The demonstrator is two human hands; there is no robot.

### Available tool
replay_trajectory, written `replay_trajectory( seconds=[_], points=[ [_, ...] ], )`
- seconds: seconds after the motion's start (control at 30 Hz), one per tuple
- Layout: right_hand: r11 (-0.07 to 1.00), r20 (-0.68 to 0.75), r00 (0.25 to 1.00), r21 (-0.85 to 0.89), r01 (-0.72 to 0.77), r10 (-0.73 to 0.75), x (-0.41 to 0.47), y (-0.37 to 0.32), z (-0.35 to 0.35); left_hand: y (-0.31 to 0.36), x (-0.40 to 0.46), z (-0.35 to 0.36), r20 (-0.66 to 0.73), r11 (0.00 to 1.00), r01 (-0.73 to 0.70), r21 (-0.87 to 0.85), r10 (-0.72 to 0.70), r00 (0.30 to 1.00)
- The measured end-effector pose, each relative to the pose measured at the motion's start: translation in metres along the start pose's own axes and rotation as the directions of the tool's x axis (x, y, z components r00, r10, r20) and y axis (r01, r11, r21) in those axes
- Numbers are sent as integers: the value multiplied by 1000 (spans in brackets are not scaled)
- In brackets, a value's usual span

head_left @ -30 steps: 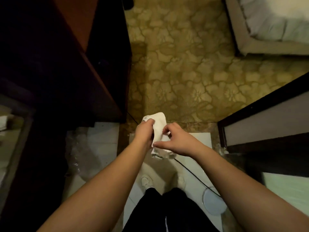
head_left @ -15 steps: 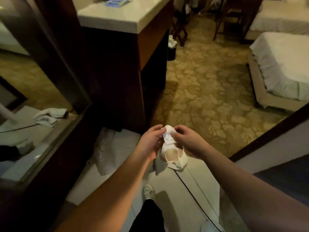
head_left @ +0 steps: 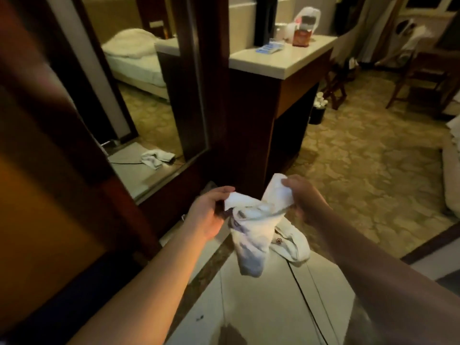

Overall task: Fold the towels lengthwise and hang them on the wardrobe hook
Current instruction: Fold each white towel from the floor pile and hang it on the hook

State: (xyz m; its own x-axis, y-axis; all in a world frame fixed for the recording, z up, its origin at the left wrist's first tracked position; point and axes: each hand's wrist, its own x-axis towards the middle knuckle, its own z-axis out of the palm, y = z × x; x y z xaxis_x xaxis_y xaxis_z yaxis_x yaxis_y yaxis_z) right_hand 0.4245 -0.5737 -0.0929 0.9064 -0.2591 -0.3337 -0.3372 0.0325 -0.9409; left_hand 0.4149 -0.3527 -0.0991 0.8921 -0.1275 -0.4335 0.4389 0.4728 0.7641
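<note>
While I stand on the pale tiled floor point(head_left: 261, 307) by the dark wooden wardrobe point(head_left: 216, 120), the holdings read as follows:

Item 1: small white cloth towel point(head_left: 251, 227), bunched and twisted, held up in the air in front of me between both hands; its lower part hangs down in a loose fold, with a second loop of cloth trailing toward my right

Item 2: left hand point(head_left: 206, 212), fingers curled, pinching one upper corner of the towel

Item 3: right hand point(head_left: 302, 195), fingers curled, pinching the other upper corner, which stands up above the knuckles; the two hands are near each other but apart

Item 4: tall mirror point(head_left: 139, 95) set in the wardrobe front, reflecting a bed and a crumpled white cloth on the floor

Item 5: dark wooden bench with a white top point(head_left: 281, 61), just beyond the wardrobe, carrying a blue flat packet point(head_left: 270, 49) and an orange box point(head_left: 301, 37) with a plastic bag behind it

Item 6: patterned beige carpet point(head_left: 368, 165), farther off, with a small dark bin point(head_left: 317, 113) beside the bench and a wooden chair point(head_left: 423, 78) beyond

Item 7: thin black cable point(head_left: 306, 295) lying across the tiles below the towel
</note>
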Motion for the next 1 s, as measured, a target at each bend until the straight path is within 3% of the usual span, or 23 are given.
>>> replay_trajectory(
  seconds=[0.17, 0.33, 0.43, 0.53, 0.63, 0.67, 0.77, 0.83, 0.93, 1.0],
  points=[
    [995, 98, 995, 96, 12, -22, -49, 5, 39, 16, -91, -66, -89, 994, -108, -28, 105, 990],
    [987, 162, 987, 161, -25, -1, -122, 32, 81, 14, -188, -145, -115, 936, -183, 301, 226, 967],
    [980, 278, 960, 198, -27, -30, -176, 46, 103, 10, -259, -196, -111, 839, -273, 470, 363, 925],
    [968, 278, 959, 250, -26, -46, -226, 64, 124, 6, -323, -242, -109, 729, -321, 605, 475, 873],
    [962, 283, 959, 269, -54, -25, -272, 87, 143, 14, -377, -284, -115, 558, -311, 770, 599, 792],
    [966, 307, 951, 253, -54, -27, -284, 93, 147, 19, -391, -295, -134, 550, -308, 776, 621, 772],
    [991, 302, 953, 130, -10, -30, -321, 101, 160, 34, -446, -327, -225, 689, -363, 627, 606, 763],
    [993, 303, 951, -77, 89, -61, -335, 101, 163, 46, -472, -345, -242, 721, -412, 557, 615, 750],
    [812, 365, 919, -486, 322, -146, -352, 102, 168, 63, -510, -368, -264, 688, -479, 545, 683, 681],
    [675, 392, 902, -618, 403, -180, -361, 99, 171, 69, -528, -380, -286, 669, -511, 539, 716, 636]
  ],
)
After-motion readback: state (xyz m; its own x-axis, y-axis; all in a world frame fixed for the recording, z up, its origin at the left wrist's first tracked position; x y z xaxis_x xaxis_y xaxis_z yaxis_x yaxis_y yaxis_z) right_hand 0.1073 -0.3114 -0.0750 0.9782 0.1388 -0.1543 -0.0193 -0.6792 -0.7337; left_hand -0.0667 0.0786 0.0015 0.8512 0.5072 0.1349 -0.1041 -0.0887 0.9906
